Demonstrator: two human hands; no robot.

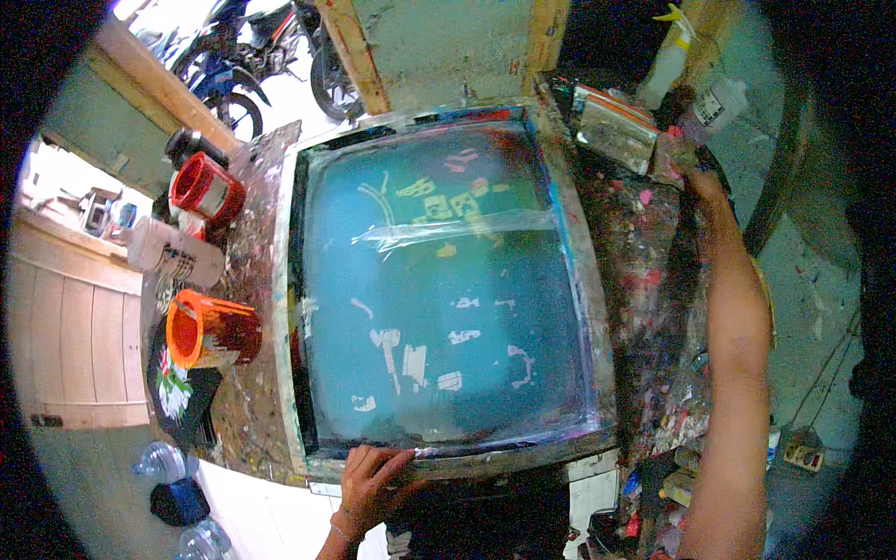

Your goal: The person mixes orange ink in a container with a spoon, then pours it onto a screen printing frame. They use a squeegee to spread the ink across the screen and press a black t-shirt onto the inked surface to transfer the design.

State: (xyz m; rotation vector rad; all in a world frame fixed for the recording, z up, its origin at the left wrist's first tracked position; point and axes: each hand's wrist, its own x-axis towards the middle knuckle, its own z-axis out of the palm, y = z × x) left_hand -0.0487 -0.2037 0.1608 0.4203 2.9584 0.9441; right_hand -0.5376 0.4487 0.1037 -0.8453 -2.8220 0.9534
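A screen-printing frame (pixel 595 308) with a blue-green mesh lies on the paint-stained worktable (pixel 252 383). Pale stencil shapes show in the mesh, and a strip of clear tape (pixel 457 229) crosses its upper part. My left hand (pixel 371 481) grips the frame's near rail, left of the middle, with its fingers bunched over the edge. Stretched out to the far right, my right hand (pixel 698 177) closes at a small pale, pinkish thing (pixel 668 157) beside a clear plastic box (pixel 616 131). What exactly its fingers hold is too unclear to name.
Along the left edge stand a red tub (pixel 207 189), a white bottle (pixel 173 250) and an orange-rimmed tub (pixel 213 329). A spray bottle (pixel 667 61) and a white jug (pixel 717 105) are at the far right. Motorcycles (pixel 233 79) stand beyond the doorway. Clear bottles (pixel 166 462) sit at lower left.
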